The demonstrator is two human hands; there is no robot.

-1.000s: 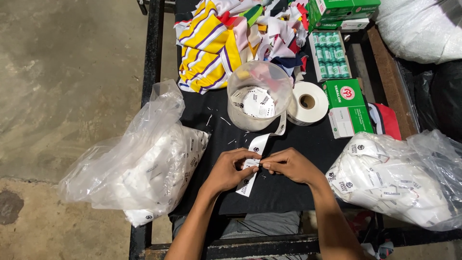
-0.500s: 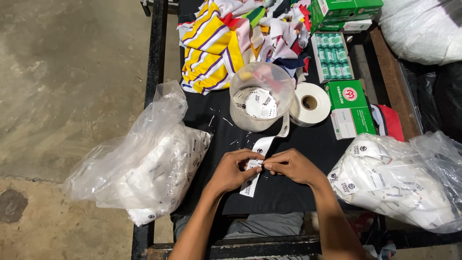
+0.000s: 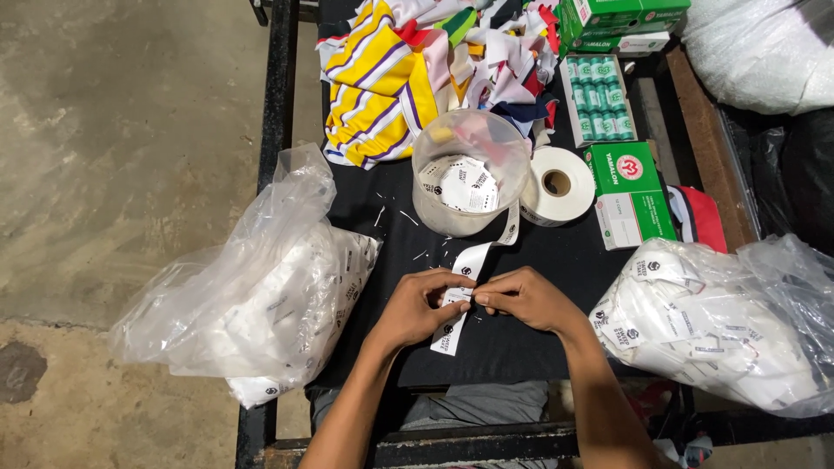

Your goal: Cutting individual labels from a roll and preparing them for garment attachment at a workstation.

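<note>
Pinching a white label strip between them, the left hand and right hand meet over the black bench, fingers closed on it. The strip trails up to a clear tub beside a tape roll.

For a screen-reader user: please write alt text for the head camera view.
Seen from above, a person's left hand and right hand pinch a white label strip over a black table. Behind it stand a clear tub and a white tape roll; clear plastic bags lie at both sides.
</note>
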